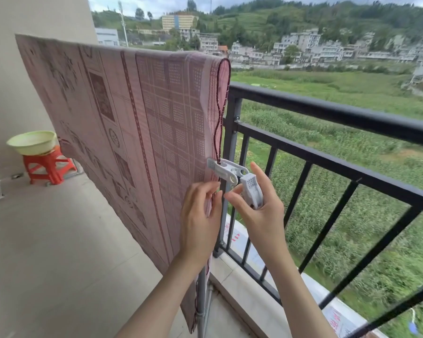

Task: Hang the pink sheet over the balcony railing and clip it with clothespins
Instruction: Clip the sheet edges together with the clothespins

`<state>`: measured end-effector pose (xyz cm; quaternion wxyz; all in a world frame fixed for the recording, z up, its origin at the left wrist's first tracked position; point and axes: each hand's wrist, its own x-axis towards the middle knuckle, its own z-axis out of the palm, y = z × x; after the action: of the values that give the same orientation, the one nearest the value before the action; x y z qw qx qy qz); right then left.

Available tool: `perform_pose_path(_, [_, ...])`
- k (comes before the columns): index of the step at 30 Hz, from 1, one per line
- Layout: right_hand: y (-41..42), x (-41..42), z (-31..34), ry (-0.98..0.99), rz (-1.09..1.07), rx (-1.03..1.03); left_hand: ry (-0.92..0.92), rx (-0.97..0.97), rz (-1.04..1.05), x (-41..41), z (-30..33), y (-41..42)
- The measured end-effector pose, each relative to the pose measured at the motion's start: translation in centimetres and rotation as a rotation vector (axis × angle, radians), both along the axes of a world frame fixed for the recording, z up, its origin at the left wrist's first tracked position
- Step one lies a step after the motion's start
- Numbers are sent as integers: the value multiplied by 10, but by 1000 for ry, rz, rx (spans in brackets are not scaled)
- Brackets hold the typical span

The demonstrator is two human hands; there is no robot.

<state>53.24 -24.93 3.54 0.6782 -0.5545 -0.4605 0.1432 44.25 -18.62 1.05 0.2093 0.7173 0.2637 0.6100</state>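
The pink patterned sheet hangs draped over a raised bar at the left end of the black balcony railing, reaching almost to the floor. A white clothespin is clamped on the sheet's right edge at mid height. My left hand pinches that edge just below the clip. My right hand holds a second white clothespin, its thumb touching the tail of the clamped one.
A green basin rests on an orange stool at the far left by the wall. A grey pole stands under the sheet. Tiled floor stretches left; fields and buildings lie beyond the railing.
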Motion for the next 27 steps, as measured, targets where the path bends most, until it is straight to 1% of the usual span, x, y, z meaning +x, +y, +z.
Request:
perform_pose_path(3, [-4, 9, -26, -4, -23, -9, 7, -96, 19, -6, -26, -2])
perform_pose_path(6, [-5, 15, -70, 68, -70, -108, 88, -257, 41, -17, -66, 3])
perform_pose_path(10, [2, 18, -136, 193, -100, -336, 297, -528, 43, -31, -125, 9])
perform_pose_path(13, [9, 19, -182, 181, -94, -516, 445, -692, 45, -38, -164, 7])
perform_pose_path(16, [19, 17, -215, 160, -49, -684, 549, -801, 29, -40, -194, 5])
perform_pose_path(20, [31, 14, -242, 157, 121, -845, 625, -900, 28, -37, -216, 7])
perform_pose_path(23, [39, 13, -244, 180, 230, -777, 624, -902, 32, -32, -221, 10])
perform_pose_path(25, [44, 13, -242, 277, 263, -734, 601, -871, 45, -28, -220, 12])
perform_pose_path(27, [46, 16, -248, 372, 295, -744, 577, -850, 73, -27, -220, 12])
